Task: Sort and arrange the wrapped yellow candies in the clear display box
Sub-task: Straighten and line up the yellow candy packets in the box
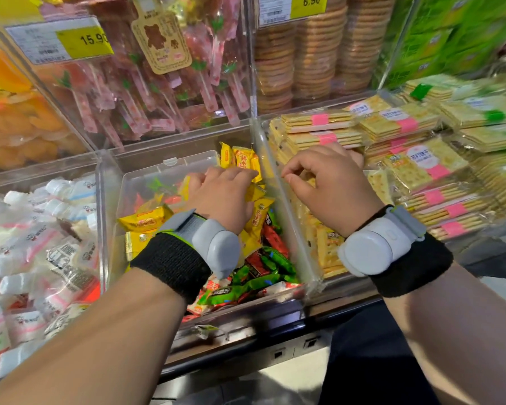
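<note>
The clear display box (287, 211) in the middle holds yellow wrapped candies (240, 159) stacked at its back right, more loose yellow candies (145, 219) at the left, and red and green wrapped candies (263, 270) toward the front. My left hand (222, 194) is inside the box, palm down, fingers closed over yellow candies near the back stack. My right hand (330, 182) hovers over the box's right wall, fingers curled and apart, holding nothing visible. Both wrists wear grey bands with black cuffs.
A smaller clear lidded tray (170, 165) lies inside the box at the back left. Cracker packs (415, 159) fill the bin on the right, white wrapped sweets (41, 235) the bin on the left. Upper bins hold pink lollipops (158, 92) and stacked biscuits (313, 54).
</note>
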The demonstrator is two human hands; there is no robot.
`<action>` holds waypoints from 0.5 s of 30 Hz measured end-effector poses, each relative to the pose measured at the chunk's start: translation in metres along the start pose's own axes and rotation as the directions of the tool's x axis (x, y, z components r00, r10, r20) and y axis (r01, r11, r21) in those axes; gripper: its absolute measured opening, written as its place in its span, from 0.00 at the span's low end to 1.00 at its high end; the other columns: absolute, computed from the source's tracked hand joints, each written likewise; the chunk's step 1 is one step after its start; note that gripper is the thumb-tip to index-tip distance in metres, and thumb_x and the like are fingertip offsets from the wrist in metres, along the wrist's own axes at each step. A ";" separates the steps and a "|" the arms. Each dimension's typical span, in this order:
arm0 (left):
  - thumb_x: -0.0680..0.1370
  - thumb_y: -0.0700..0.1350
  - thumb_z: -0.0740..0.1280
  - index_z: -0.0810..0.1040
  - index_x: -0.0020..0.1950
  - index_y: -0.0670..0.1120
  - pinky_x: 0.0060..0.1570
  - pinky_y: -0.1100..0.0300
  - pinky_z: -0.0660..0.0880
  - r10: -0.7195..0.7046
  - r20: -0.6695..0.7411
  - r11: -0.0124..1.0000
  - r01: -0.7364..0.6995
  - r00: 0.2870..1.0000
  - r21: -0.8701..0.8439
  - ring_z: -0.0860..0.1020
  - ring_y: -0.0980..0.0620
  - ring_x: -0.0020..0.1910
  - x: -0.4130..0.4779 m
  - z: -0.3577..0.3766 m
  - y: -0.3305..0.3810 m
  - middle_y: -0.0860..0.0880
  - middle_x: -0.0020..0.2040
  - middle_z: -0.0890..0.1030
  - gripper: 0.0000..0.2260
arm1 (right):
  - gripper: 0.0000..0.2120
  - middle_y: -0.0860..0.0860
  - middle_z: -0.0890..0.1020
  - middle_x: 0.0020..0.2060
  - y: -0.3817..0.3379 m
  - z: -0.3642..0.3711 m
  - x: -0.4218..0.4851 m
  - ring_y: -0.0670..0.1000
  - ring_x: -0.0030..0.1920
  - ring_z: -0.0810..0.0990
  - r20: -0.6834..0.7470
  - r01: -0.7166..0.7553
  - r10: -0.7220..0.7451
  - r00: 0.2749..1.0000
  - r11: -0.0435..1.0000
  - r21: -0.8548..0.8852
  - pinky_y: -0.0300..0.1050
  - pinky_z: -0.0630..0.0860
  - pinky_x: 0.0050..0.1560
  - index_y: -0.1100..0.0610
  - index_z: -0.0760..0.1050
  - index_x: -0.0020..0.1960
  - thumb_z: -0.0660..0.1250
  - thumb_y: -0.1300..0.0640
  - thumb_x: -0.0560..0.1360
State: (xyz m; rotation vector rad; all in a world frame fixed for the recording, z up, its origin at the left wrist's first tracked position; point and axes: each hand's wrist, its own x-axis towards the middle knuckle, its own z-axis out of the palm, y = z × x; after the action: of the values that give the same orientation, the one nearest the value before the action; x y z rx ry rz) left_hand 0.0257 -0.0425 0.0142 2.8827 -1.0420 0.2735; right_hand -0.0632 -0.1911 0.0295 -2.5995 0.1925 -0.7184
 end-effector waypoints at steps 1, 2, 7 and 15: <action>0.76 0.51 0.61 0.61 0.70 0.57 0.64 0.49 0.55 -0.009 0.009 1.000 0.009 1.000 0.009 0.62 0.49 0.69 0.000 0.001 0.000 0.54 0.69 0.69 0.23 | 0.04 0.40 0.73 0.41 0.000 0.001 0.000 0.50 0.54 0.70 0.007 0.002 -0.002 1.000 1.000 -0.002 0.51 0.59 0.54 0.48 0.78 0.44 0.64 0.53 0.73; 0.76 0.51 0.61 0.62 0.70 0.57 0.64 0.49 0.55 -0.014 0.017 1.000 0.014 1.000 0.018 0.62 0.48 0.69 0.001 0.001 0.002 0.54 0.68 0.70 0.22 | 0.04 0.39 0.73 0.41 0.001 0.000 -0.001 0.50 0.54 0.70 0.011 0.003 -0.003 1.000 1.000 -0.006 0.50 0.58 0.54 0.48 0.78 0.44 0.64 0.53 0.74; 0.76 0.52 0.62 0.67 0.65 0.57 0.64 0.48 0.57 -0.028 0.002 0.999 0.028 1.000 0.042 0.65 0.47 0.66 0.003 0.002 0.006 0.52 0.62 0.74 0.18 | 0.04 0.40 0.73 0.41 0.003 -0.001 -0.004 0.50 0.54 0.70 -0.006 0.009 -0.009 1.000 1.000 -0.001 0.49 0.57 0.54 0.48 0.78 0.44 0.64 0.53 0.74; 0.75 0.55 0.63 0.78 0.52 0.58 0.60 0.50 0.58 0.011 -0.043 0.999 -0.009 0.999 0.051 0.68 0.47 0.61 0.000 0.001 0.005 0.53 0.56 0.77 0.09 | 0.04 0.40 0.74 0.41 0.003 0.000 -0.006 0.49 0.54 0.70 -0.006 0.008 -0.009 1.000 1.000 -0.001 0.45 0.55 0.50 0.47 0.78 0.44 0.64 0.52 0.74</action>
State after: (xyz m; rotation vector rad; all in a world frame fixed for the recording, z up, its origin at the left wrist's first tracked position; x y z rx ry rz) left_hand 0.0223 -0.0466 0.0135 2.9029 -1.0584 0.3659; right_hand -0.0683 -0.1927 0.0258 -2.6011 0.1839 -0.7294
